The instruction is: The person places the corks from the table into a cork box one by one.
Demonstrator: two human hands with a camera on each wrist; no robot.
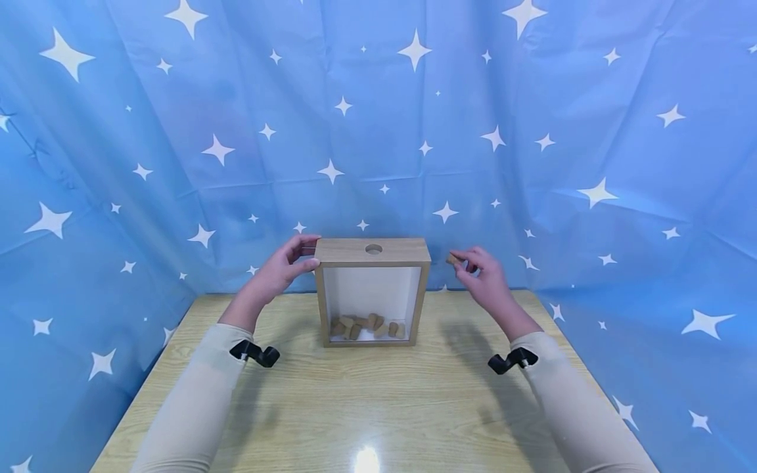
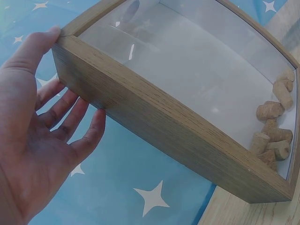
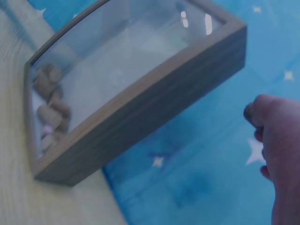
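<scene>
A shallow wooden shadow box (image 1: 349, 251) with a clear front stands upright on the table, a round hole (image 1: 374, 249) in its top. Several corks (image 1: 355, 332) lie in a loose pile along the bottom inside. My left hand (image 1: 273, 272) holds the box at its upper left corner; in the left wrist view the thumb is on the front edge and the fingertips (image 2: 98, 117) reach the back edge. Off to the right of the box, level with its top, my right hand (image 1: 483, 279) pinches one cork (image 1: 453, 259) between thumb and fingers. That cork is mostly covered in the right wrist view.
The light wood-grain table (image 1: 367, 401) extends in front of the box. Close behind its back edge hangs a blue curtain (image 1: 378, 131) with white stars. Both sleeves carry a black wrist mount (image 1: 254, 353).
</scene>
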